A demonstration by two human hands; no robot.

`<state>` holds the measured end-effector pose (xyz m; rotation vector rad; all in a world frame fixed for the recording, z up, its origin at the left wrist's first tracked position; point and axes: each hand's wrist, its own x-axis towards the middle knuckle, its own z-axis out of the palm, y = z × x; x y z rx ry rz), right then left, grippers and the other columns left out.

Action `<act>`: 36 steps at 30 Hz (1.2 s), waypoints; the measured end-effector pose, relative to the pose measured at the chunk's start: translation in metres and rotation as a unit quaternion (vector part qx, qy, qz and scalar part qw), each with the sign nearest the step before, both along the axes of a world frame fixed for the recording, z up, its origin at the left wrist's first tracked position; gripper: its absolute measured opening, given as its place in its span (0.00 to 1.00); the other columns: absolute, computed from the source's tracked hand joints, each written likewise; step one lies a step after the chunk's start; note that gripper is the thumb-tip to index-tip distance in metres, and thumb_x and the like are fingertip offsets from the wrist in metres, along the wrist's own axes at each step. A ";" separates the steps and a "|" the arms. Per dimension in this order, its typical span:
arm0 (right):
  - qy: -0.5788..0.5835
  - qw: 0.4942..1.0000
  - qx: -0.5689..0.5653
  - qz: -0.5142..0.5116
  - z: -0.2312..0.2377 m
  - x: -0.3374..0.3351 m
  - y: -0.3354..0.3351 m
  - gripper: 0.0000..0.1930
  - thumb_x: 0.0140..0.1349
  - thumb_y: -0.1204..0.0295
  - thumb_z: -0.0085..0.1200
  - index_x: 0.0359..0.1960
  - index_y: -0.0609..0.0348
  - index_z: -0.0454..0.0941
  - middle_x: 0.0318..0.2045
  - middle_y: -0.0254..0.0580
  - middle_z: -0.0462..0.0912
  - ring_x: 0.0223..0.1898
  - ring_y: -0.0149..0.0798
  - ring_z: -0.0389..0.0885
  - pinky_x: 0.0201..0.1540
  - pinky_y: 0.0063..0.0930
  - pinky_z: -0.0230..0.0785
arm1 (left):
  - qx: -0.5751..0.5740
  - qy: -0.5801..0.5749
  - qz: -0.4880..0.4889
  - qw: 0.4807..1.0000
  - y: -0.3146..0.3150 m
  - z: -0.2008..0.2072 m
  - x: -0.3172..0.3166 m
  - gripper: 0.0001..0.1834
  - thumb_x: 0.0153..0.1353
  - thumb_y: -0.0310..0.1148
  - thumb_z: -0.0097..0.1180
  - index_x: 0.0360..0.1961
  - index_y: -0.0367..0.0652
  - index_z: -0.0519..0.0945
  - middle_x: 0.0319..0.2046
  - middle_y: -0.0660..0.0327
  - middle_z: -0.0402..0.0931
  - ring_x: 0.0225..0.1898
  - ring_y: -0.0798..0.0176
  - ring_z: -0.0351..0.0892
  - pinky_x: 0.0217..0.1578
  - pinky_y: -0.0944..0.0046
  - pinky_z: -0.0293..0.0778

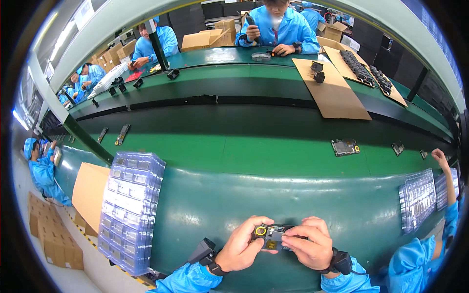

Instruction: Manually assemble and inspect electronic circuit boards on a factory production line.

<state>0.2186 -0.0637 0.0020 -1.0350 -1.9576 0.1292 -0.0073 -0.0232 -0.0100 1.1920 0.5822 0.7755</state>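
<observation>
A small black circuit board [270,245] with a yellow ring at one corner and a gold patch is held low over the near worktop. My left hand [239,248] grips its left end between thumb and fingers. From the other side, my right hand [310,244] is closed, its thumb and fingertips at a thin grey plate [275,236] lying against the board's face. The right fingers cover the board's right end. Whether the plate is fastened to the board I cannot tell.
A tall stack of clear plastic trays [129,210] stands at left beside a cardboard sheet [90,188]. More trays [416,200] are at right, near a co-worker's arm [447,180]. Beyond the worktop, a green conveyor belt [234,151] carries several boards, including one [345,147] at right.
</observation>
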 end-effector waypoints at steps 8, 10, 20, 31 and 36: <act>0.023 0.999 -0.023 -0.005 -0.003 -0.002 0.000 0.18 0.44 0.78 0.75 0.40 0.51 0.89 0.42 0.32 0.86 0.43 0.39 0.78 0.45 0.29 0.75 | 0.048 0.099 0.009 0.994 0.004 -0.003 -0.004 0.25 0.65 0.13 0.38 0.64 0.37 0.63 0.54 0.56 0.70 0.54 0.65 0.74 0.54 0.58 0.78; 0.028 0.999 -0.039 -0.009 -0.001 -0.002 0.001 0.18 0.44 0.78 0.75 0.39 0.51 0.89 0.42 0.32 0.86 0.43 0.39 0.79 0.44 0.29 0.74 | 0.031 0.082 0.021 0.996 0.003 -0.001 -0.001 0.25 0.64 0.14 0.40 0.63 0.37 0.64 0.51 0.59 0.70 0.51 0.71 0.71 0.52 0.64 0.75; 0.013 0.999 -0.045 -0.014 0.001 -0.003 -0.001 0.17 0.44 0.77 0.76 0.39 0.51 0.90 0.40 0.31 0.87 0.43 0.39 0.79 0.44 0.28 0.74 | 0.078 0.077 0.062 0.992 -0.002 0.006 -0.001 0.22 0.64 0.18 0.45 0.60 0.34 0.70 0.51 0.51 0.74 0.48 0.60 0.78 0.48 0.61 0.76; 0.019 0.999 -0.050 -0.007 0.000 -0.003 -0.002 0.17 0.44 0.76 0.76 0.39 0.50 0.90 0.41 0.31 0.87 0.43 0.38 0.79 0.45 0.28 0.73 | 0.127 0.071 0.065 0.987 -0.002 0.006 -0.001 0.20 0.64 0.19 0.46 0.59 0.35 0.70 0.50 0.51 0.74 0.48 0.59 0.77 0.48 0.61 0.74; 0.019 0.998 -0.055 -0.005 0.000 -0.003 -0.001 0.17 0.44 0.76 0.76 0.39 0.51 0.90 0.41 0.31 0.87 0.44 0.38 0.79 0.46 0.28 0.73 | 0.104 0.068 0.051 0.991 -0.003 0.007 -0.001 0.21 0.64 0.16 0.45 0.59 0.36 0.69 0.50 0.54 0.70 0.48 0.62 0.74 0.50 0.63 0.72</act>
